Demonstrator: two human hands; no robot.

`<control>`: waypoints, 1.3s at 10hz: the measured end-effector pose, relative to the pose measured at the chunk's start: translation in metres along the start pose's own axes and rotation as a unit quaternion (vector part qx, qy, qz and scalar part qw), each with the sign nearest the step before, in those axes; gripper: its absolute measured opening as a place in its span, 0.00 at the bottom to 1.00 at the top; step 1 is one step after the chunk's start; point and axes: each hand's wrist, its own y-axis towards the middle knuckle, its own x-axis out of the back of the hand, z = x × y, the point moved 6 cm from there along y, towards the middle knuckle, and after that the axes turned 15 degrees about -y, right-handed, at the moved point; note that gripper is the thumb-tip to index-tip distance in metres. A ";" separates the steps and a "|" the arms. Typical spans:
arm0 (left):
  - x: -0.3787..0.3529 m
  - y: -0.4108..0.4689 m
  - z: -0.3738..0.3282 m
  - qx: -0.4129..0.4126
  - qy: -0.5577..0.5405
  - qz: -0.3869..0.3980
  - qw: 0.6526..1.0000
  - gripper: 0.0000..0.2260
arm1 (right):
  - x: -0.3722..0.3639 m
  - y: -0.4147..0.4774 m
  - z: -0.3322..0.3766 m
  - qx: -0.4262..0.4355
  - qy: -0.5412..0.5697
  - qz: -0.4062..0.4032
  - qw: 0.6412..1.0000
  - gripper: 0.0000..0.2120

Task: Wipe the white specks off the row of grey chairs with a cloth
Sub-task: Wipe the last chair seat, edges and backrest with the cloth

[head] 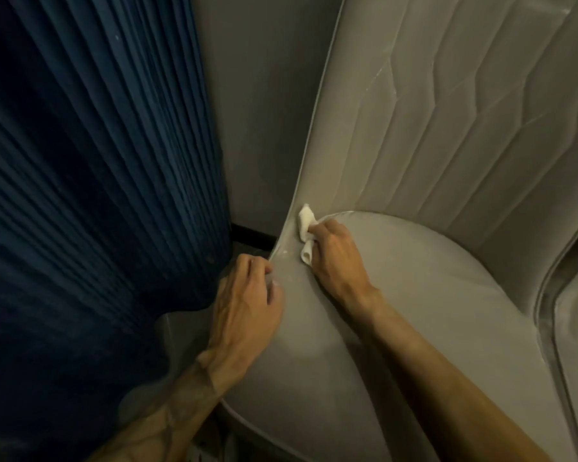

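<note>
Cloth [306, 228], white and bunched, is gripped in the right hand [334, 258] and pressed into the crease at frame centre where the seat of the grey chair [414, 311] meets its side wing. The wing's edge is pinched by the left hand [247, 301] (lower centre). White specks [285, 253] seem scattered between the hands, though the light is dim.

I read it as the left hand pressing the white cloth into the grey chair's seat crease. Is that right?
No: the right hand presses the white cloth into the seat crease of the grey chair; the left hand holds the chair's side edge. The head view shows it.
</note>
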 end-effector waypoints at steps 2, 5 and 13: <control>0.022 -0.026 0.020 0.064 0.000 -0.013 0.998 0.04 | -0.020 -0.046 0.090 0.129 0.107 0.037 0.985 0.15; 0.021 -0.030 0.020 0.052 0.040 -0.014 0.998 0.05 | -0.007 -0.035 0.034 -0.069 0.069 -0.045 0.994 0.13; 0.067 -0.051 0.070 0.108 0.075 0.009 0.991 0.15 | -0.021 -0.038 0.073 0.093 -0.003 0.035 0.995 0.15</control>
